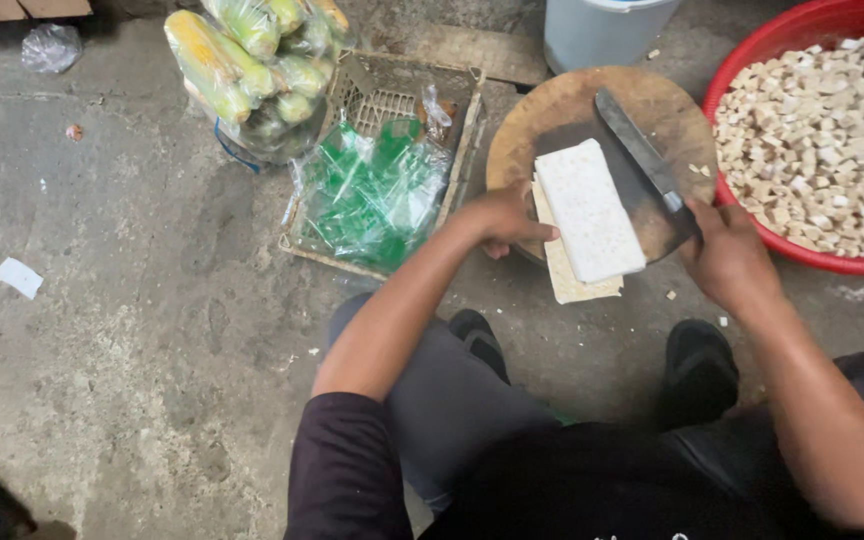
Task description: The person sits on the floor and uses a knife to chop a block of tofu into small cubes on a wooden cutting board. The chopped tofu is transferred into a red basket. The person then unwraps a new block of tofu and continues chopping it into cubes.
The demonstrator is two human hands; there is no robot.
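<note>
On rough concrete floor (132, 330), a white block (589, 210) is steadied on the round wooden board (542, 125) by the left hand (500, 218), fingers pressed at its edge, while the knife (642, 155) is held firmly by the right hand (727, 255), blade just beyond the block, and a red basin (752, 55) of cubes is kept beside this grip.

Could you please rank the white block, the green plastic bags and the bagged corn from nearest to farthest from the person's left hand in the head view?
From the left hand:
1. White block, touching it, on the round board to its right.
2. Green plastic bags, in the tray just left.
3. Bagged corn, farthest, up and left.
</note>
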